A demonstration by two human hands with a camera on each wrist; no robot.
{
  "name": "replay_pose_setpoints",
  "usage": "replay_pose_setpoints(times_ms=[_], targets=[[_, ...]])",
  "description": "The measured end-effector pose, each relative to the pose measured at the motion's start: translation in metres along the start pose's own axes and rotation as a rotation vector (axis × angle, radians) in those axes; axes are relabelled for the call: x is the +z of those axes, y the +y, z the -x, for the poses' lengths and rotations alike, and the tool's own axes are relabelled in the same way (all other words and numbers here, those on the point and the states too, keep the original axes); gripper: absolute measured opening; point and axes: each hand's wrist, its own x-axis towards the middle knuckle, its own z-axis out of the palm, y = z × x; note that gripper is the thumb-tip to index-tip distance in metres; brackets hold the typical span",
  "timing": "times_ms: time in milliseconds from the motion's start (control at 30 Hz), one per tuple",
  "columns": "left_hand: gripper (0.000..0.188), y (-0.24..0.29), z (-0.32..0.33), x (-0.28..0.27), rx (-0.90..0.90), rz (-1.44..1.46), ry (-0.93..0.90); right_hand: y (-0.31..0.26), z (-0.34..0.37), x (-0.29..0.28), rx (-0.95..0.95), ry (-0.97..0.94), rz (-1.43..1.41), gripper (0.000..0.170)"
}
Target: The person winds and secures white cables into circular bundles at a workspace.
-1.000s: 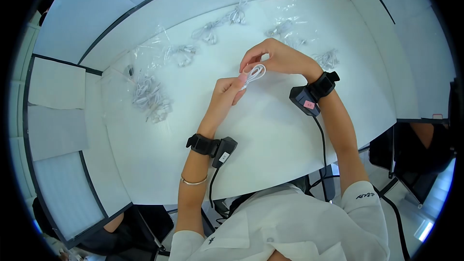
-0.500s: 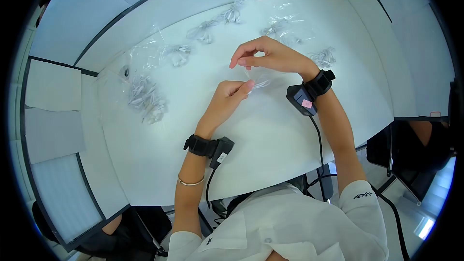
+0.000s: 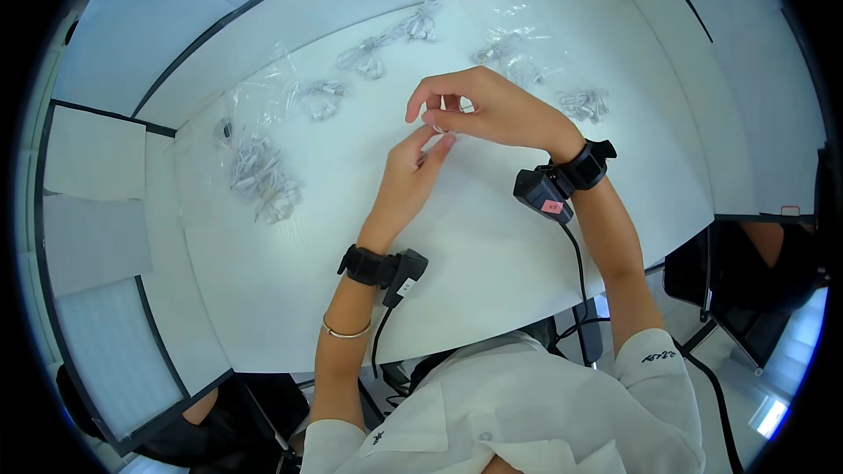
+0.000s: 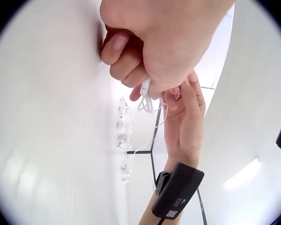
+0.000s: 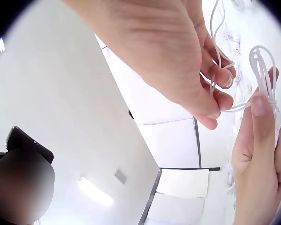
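Observation:
My left hand [image 3: 414, 162] pinches a small coil of white cable between thumb and fingers. In the right wrist view the coil's loops [image 5: 258, 63] stand up beyond the left thumb. A white plug end [image 4: 145, 87] pokes out below the left fingers in the left wrist view. My right hand [image 3: 496, 110] is just above and right of the left one, fingers curled. Its fingers [image 5: 222, 77] hold a loose strand [image 5: 234, 108] of the cable, which runs across to the coil. From the head view most of the coil is hidden by the hands.
Bundled white cables [image 3: 263, 174] lie in a pile at the left. Several smaller bundles [image 3: 323, 98] are spread along the back, some in clear plastic bags. One bundle [image 3: 584, 105] lies right of my right hand. Low white walls [image 3: 685, 61] border the table [image 3: 492, 254].
My right hand has moved left and now reaches over the left fingertips. The cable coil, in plain sight a second ago, is now mostly covered in the head view.

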Motion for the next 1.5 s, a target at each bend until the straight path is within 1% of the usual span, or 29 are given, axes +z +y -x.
replay_pose_setpoints(times_ms=[100,200,233,367,400,433,467,533,567,600,667,767,867,900,1033,1133,1167,1367,1500], targets=[[0.025,-0.004,0.0,-0.004,-0.008,-0.146,0.105,-0.002,0.001,0.0,-0.026,0.033,0.06,0.012],[0.023,-0.005,-0.003,-0.005,0.067,-0.178,0.308,-0.006,0.001,-0.003,0.01,0.036,0.118,0.012],[0.023,-0.005,-0.003,-0.009,0.024,-0.235,0.325,-0.006,0.002,-0.001,0.025,0.037,0.123,0.013],[0.025,-0.006,-0.003,-0.01,0.08,-0.249,0.429,-0.005,0.002,0.004,0.055,0.037,0.174,0.016],[0.025,-0.004,-0.002,-0.012,0.035,-0.233,0.423,-0.005,0.002,0.005,0.072,0.046,0.186,0.016],[0.025,-0.005,-0.003,-0.011,0.046,-0.207,0.442,-0.005,0.002,0.006,0.104,0.05,0.214,0.017],[0.026,-0.008,-0.003,-0.011,0.057,-0.182,0.456,-0.001,0.003,0.006,0.082,0.061,0.237,0.017],[0.025,-0.011,-0.004,-0.013,0.062,-0.183,0.428,0.008,0.004,0.008,0.044,0.089,0.28,0.018],[0.025,-0.012,-0.004,-0.013,0.065,-0.184,0.412,0.008,0.004,0.007,0.096,0.088,0.289,0.019],[0.026,-0.009,-0.003,-0.012,0.072,-0.149,0.398,0.01,0.004,0.008,0.085,0.116,0.303,0.021],[0.026,-0.009,-0.004,-0.011,0.075,-0.13,0.368,0.009,0.003,0.006,0.121,0.108,0.287,0.021],[0.027,-0.008,-0.004,-0.009,0.091,-0.014,0.262,0.006,0.0,0.005,0.128,0.16,0.227,0.018],[0.028,-0.009,-0.002,-0.009,0.067,0.0,0.107,0.017,-0.001,0.009,0.022,0.233,0.185,0.015],[0.029,-0.003,0.0,-0.009,0.06,0.002,0.086,0.016,-0.001,0.008,0.054,0.203,0.181,0.014],[0.036,0.001,0.002,-0.013,-0.005,0.165,-0.004,0.021,-0.001,0.01,0.031,0.187,0.133,0.014],[0.037,0.005,0.004,-0.012,-0.02,0.28,-0.048,0.018,-0.002,0.01,0.08,0.165,0.096,0.015],[0.036,0.007,0.005,-0.013,-0.04,0.305,-0.06,0.019,-0.002,0.01,0.065,0.168,0.093,0.015],[0.035,0.012,0.005,-0.015,-0.076,0.33,-0.104,0.014,-0.005,0.011,-0.05,0.243,0.091,0.012],[0.03,0.01,0.003,-0.014,-0.069,0.277,-0.1,0.012,-0.004,0.011,-0.013,0.192,0.051,0.012]])
